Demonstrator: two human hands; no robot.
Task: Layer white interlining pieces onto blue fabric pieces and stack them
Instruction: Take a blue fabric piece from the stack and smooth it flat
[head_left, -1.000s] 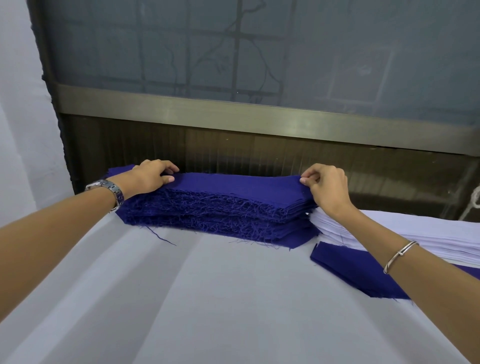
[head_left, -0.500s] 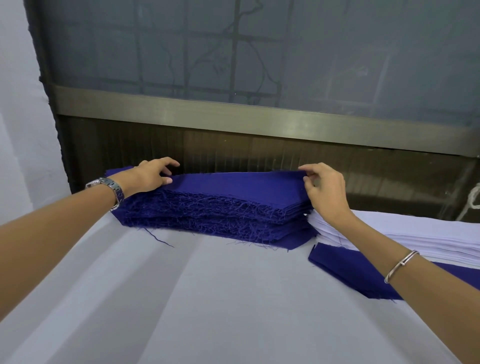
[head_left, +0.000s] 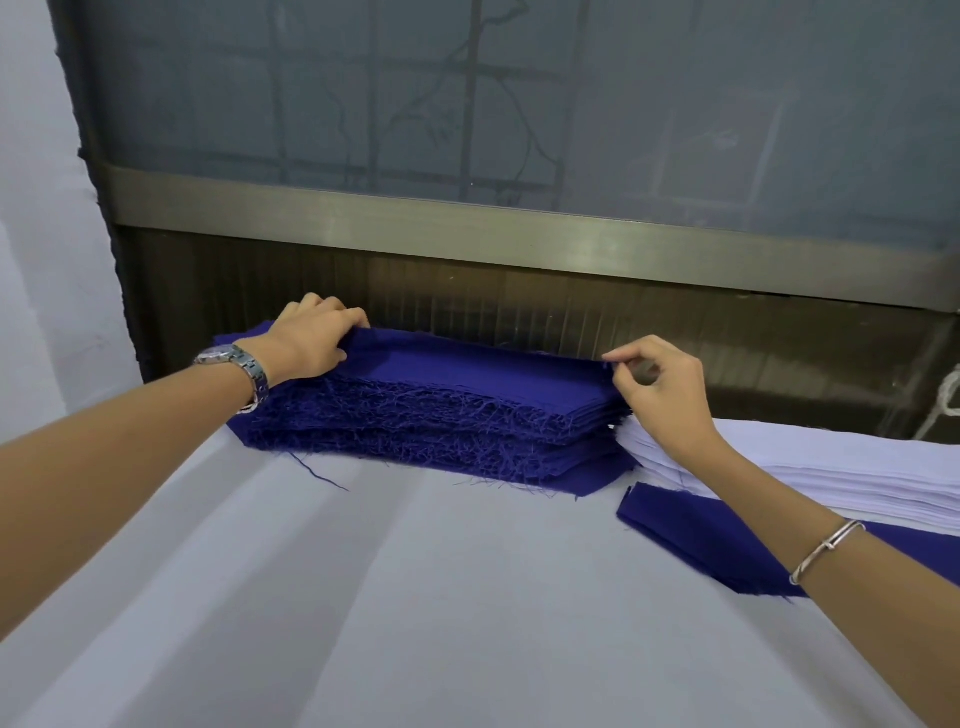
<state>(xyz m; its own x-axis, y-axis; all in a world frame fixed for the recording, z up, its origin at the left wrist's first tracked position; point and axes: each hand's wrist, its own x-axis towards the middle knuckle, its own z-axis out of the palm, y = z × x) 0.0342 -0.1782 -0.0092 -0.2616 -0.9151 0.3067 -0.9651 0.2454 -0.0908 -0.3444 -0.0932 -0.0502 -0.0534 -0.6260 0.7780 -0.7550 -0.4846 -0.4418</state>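
A thick stack of blue fabric pieces (head_left: 441, 410) with frayed edges lies at the far side of the table. My left hand (head_left: 311, 343) pinches the left end of the top blue piece and lifts it slightly. My right hand (head_left: 662, 387) pinches the right end of the same piece between thumb and forefinger. To the right lies a stack of white interlining pieces (head_left: 841, 467), partly under my right forearm. A single blue piece (head_left: 696, 535) lies in front of the white stack.
The table is covered with a white cloth (head_left: 441, 597). Behind the stacks runs a dark wall panel with a metal rail (head_left: 519, 234) and a mesh window above it. A white wall stands at the left.
Both hands have taken hold of the top blue piece at its ends. The left end is now raised off the stack, and my right fingers have closed into a pinch at the corner.
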